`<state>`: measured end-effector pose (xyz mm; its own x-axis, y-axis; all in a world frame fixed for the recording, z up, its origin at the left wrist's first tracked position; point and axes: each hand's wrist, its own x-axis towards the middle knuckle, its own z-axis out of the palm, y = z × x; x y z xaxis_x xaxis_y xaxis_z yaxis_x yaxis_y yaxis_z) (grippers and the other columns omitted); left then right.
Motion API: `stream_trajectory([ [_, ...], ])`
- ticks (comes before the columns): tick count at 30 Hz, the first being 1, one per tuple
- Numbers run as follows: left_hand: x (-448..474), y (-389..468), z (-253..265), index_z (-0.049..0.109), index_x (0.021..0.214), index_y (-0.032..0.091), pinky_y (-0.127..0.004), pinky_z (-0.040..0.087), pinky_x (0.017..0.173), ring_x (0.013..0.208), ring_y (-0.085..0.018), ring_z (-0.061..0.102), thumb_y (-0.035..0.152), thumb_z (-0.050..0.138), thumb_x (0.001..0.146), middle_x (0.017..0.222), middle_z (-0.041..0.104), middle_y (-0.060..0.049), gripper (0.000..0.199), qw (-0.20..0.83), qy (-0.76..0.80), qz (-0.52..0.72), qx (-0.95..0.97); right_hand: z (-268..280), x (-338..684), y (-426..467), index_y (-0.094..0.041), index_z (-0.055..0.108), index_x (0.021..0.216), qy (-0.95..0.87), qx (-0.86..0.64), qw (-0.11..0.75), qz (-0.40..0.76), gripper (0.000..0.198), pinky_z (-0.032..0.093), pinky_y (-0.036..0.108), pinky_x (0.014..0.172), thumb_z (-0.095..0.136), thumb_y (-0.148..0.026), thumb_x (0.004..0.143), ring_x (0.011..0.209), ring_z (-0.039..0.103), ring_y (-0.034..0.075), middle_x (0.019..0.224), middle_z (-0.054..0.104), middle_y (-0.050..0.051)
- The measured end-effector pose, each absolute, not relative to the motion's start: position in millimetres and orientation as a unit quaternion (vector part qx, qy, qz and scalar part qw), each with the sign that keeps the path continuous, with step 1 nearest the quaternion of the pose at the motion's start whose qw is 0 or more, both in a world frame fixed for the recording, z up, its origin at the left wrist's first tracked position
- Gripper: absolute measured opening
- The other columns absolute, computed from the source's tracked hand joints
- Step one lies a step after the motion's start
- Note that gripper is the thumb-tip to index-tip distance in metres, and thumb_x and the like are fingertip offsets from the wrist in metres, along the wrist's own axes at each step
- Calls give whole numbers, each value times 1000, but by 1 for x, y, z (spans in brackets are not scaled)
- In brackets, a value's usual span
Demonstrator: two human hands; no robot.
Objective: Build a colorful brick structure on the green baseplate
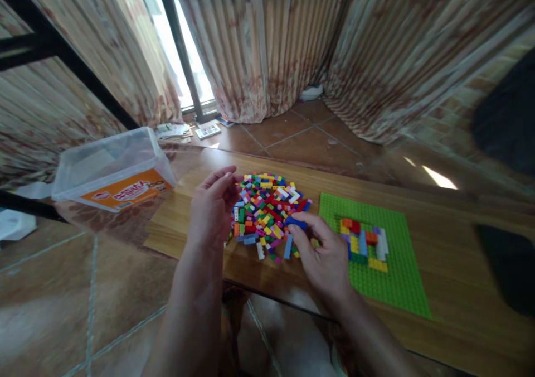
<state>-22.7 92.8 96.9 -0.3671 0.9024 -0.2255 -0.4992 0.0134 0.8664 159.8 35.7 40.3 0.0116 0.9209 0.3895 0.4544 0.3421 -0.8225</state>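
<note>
My right hand (328,251) pinches a dark blue toy brick (296,222) between thumb and fingers, over the right side of a pile of mixed-colour bricks (267,209). At the pile's left edge is my left hand (214,198), its fingers curled and the thumb close to the index finger; whatever they hold, if anything, is hidden. To the right of my right hand lies a green baseplate (401,288). A cluster of red, orange, yellow, blue, green and white bricks (363,243) sits on it, partly covered by my hand.
All this rests on a wooden table (451,265). A clear plastic tub (112,148) with an orange label stands at the left end. A dark object (507,265) lies at the right. Papers (173,131) are on the tiled floor beyond, before the curtains (259,48).
</note>
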Motion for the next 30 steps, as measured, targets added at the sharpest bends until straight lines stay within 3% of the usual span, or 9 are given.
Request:
stream_trajectory([
  [4, 17, 86, 86, 72, 81, 16, -18, 44, 53, 57, -8, 57, 14, 65, 79, 71, 70, -2, 8, 577, 489, 567, 325, 51, 188, 36, -24, 70, 108, -645, -539, 491, 230, 22, 55, 30, 72, 54, -29, 93, 85, 68, 18, 97, 73, 5],
  [8, 59, 72, 73, 72, 83, 16, -21, 45, 57, 59, -10, 58, 17, 67, 77, 71, 70, -2, 9, 613, 474, 478, 413, 58, 229, 36, -25, 70, 111, -593, -607, 492, 193, 29, 55, 32, 65, 50, -35, 94, 69, 67, 18, 84, 72, 3],
  [13, 93, 59, 52, 70, 86, 16, -22, 44, 60, 62, -11, 58, 20, 64, 78, 70, 66, 0, 11, 648, 440, 373, 497, 55, 286, 27, -22, 70, 112, -602, -661, 432, 119, 32, 57, 34, 71, 52, -38, 92, 76, 70, 20, 91, 75, 6],
  [17, 107, 60, 39, 70, 87, 16, -22, 43, 59, 65, -12, 58, 22, 61, 80, 74, 67, -1, 12, 602, 443, 341, 570, 52, 313, 15, -22, 72, 108, -636, -674, 369, 70, 30, 57, 34, 68, 55, -39, 90, 73, 70, 20, 95, 76, 6],
  [21, 118, 61, 36, 70, 89, 16, -24, 47, 65, 73, -15, 62, 21, 56, 84, 81, 70, -3, 16, 547, 446, 327, 629, 51, 320, 9, -23, 73, 101, -660, -652, 368, 57, 25, 57, 34, 69, 58, -40, 89, 73, 70, 20, 90, 76, 4],
  [30, 129, 60, 37, 70, 91, 18, -25, 46, 66, 74, -16, 63, 21, 52, 86, 83, 71, -3, 19, 465, 454, 286, 704, 45, 309, 5, -21, 70, 93, -731, -584, 351, 27, 15, 56, 34, 75, 54, -22, 90, 82, 69, 20, 88, 72, 5],
])
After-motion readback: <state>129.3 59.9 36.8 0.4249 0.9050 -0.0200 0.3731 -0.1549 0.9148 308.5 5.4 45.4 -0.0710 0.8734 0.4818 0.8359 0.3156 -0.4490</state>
